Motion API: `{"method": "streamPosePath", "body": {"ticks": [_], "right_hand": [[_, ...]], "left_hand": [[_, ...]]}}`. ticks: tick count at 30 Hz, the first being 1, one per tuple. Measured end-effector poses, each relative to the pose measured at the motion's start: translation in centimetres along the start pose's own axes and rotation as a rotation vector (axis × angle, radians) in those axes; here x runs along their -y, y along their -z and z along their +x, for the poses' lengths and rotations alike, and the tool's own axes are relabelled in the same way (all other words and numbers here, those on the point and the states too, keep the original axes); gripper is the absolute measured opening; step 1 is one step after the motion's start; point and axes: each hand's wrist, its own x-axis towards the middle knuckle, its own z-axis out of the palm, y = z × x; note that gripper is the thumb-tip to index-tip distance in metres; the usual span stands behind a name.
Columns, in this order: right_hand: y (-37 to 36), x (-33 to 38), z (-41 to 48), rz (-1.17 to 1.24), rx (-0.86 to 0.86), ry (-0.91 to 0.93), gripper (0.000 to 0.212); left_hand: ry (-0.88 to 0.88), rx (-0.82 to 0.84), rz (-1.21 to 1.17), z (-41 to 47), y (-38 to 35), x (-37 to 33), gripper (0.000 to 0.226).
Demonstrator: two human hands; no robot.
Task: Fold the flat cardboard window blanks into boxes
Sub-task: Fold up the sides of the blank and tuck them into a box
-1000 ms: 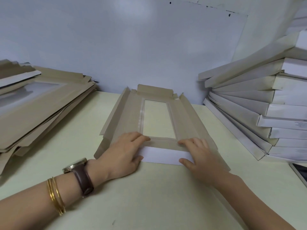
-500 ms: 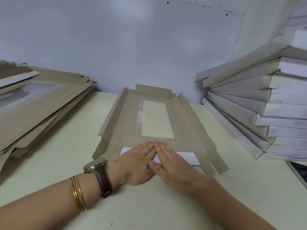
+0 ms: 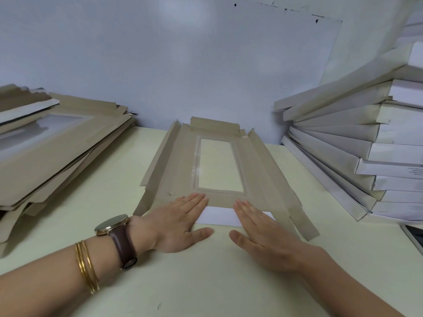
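A brown cardboard window blank [image 3: 180,170] lies flat in the middle of the table, its clear window facing up and its long side flaps slightly raised. Its near end flap [image 3: 219,215] is folded over, showing its white side. My left hand [image 3: 180,221] lies flat with straight fingers on the left part of that flap. My right hand [image 3: 258,227] lies flat on the right part. A gap of white flap shows between the two hands.
A pile of flat brown blanks [image 3: 52,154] sits at the left. A leaning stack of folded white boxes [image 3: 366,156] fills the right side. A dark-edged flat object [image 3: 414,236] pokes in at the right edge. The wall stands just behind the blank.
The hands folded the near flap over and pressed it down. They met at the middle of the flap, then slid apart to its left and right parts.
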Motion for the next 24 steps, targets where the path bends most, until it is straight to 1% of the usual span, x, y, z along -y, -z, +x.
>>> {"method": "streamPosePath", "body": {"ticks": [5,17,22,24], "right_hand": [[0.2,-1.1,-0.8,-0.031,0.005,-0.037,0.097],[0.3,-2.6,-1.8,-0.034,0.010,-0.081,0.100],[0.5,-2.7,-2.2,-0.042,0.006,-0.094,0.099],[0.6,-3.0,-2.5,-0.054,0.001,-0.112,0.097]], "left_hand": [[0.030,0.020,0.012,-0.7,0.4,0.2,0.082],[0.066,0.004,0.044,-1.5,0.3,1.4,0.085],[0.072,0.002,0.049,-2.0,0.3,2.2,0.093],[0.073,-0.002,0.049,-2.0,0.2,2.3,0.092]]}}
